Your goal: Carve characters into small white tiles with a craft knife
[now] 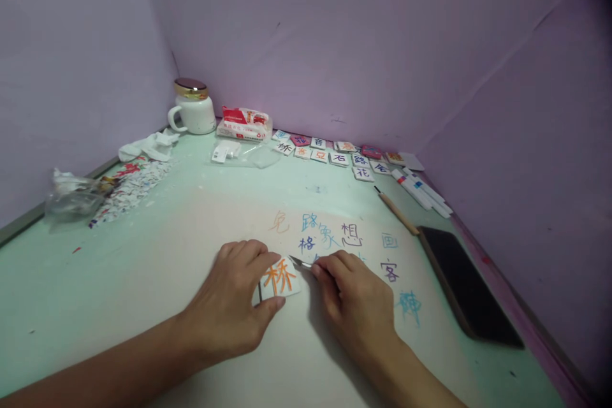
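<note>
A small white square tile with an orange Chinese character lies on the pale work surface. My left hand grips it, fingers on its far edge and thumb on its near edge. In my right hand is a craft knife, its pointed blade directed left. The tip sits at the tile's upper right corner; whether it touches cannot be made out. Around the hands, the surface carries handwritten characters in blue, purple and orange.
Several finished-looking character tiles stand along the back wall, with white markers beside them. A wooden-handled carving tool and a phone lie right. Left are a lidded mug, a tissue pack, shavings and a plastic bag.
</note>
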Tool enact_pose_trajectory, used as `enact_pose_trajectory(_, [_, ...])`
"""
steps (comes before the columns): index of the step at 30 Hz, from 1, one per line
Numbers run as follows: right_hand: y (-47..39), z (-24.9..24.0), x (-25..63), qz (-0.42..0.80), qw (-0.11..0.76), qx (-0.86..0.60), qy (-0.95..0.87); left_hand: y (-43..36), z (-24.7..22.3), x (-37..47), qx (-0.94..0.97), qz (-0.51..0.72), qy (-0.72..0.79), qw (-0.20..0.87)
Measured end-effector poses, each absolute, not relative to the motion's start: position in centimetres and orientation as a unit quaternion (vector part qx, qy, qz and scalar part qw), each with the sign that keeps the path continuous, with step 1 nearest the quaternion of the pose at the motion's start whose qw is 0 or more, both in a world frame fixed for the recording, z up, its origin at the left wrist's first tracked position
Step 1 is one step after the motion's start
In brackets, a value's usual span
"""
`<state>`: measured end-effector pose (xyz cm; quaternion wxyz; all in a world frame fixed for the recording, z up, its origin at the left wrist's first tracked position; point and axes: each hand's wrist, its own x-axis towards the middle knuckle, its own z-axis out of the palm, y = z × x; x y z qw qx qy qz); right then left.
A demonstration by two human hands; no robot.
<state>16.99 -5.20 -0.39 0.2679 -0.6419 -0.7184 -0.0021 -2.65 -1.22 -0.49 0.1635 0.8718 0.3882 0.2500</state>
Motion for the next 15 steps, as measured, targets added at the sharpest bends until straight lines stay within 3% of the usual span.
enact_pose_trajectory(15, [-5.57, -0.23, 17.59, 0.033, 0.282, -0.633, -0.720, -0.94, -0.57, -2.62, 0.879, 0.237, 0.382, 0.158])
